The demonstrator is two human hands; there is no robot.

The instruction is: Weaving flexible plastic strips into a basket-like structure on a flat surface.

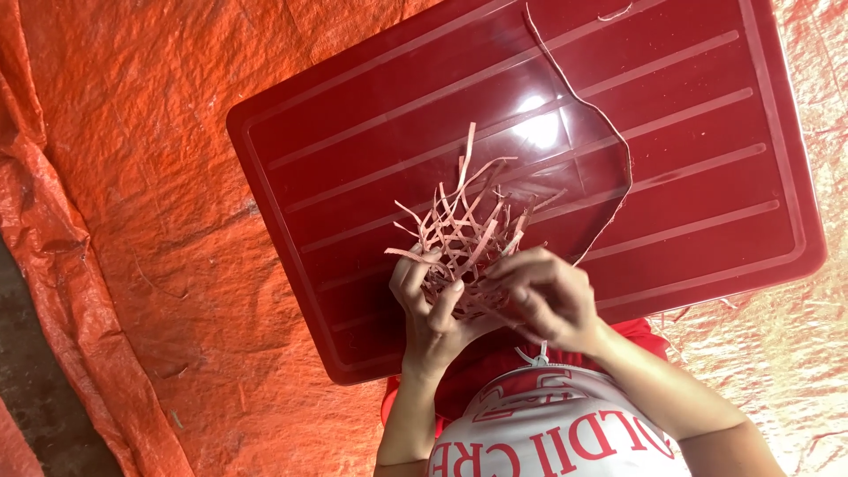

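A small woven piece of thin pale strips (464,234) sits between both hands, over a dark red ribbed plastic lid (371,132). My left hand (430,309) grips its lower left edge, fingers curled into the weave. My right hand (549,296) pinches strips at its lower right side. Loose strip ends stick up and out from the weave. One long thin strip (601,115) curves away from the piece, up across the lid to the top edge of the view.
The red lid lies on an orange tarpaulin (132,177) that covers the ground all around. A strip of dark bare ground (35,389) shows at the lower left. A red and white shirt (548,433) fills the bottom middle.
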